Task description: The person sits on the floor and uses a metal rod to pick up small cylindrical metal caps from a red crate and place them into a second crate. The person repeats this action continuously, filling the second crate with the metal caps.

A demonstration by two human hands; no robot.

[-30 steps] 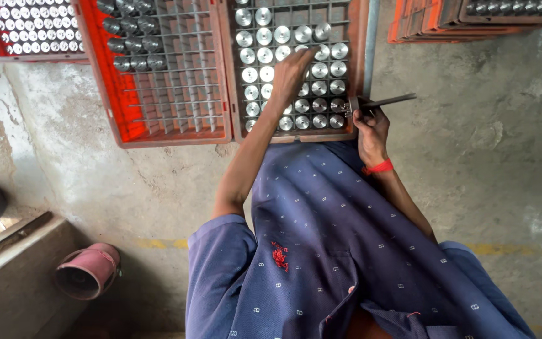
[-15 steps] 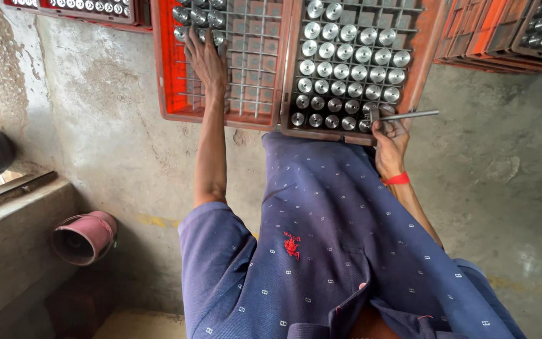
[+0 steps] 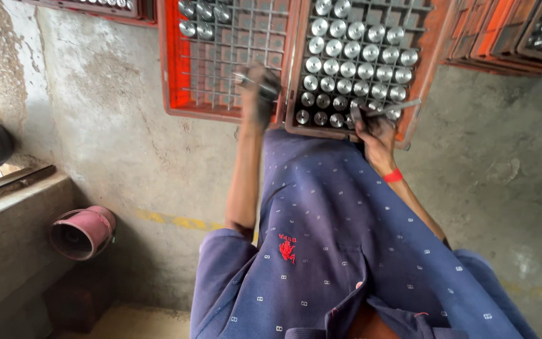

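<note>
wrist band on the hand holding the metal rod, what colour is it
Red, a thin band on the right hand; head view.

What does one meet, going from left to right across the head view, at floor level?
Pink pipe → red crate → left hand → brown crate full of metal cylinders, with the right hand at its near edge.

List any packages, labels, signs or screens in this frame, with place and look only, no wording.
No screens, signs or paper labels show.
Orange crate: upper middle, rectangular, wire grid, few metal cylinders; left hand over it.
Brown-orange crate: to its right, full of shiny metal cylinders; right hand at its near edge, holding a thin metal tool.
More crates: top right, partly cut off.
Shirt emblem: small, red, embroidered.
</note>
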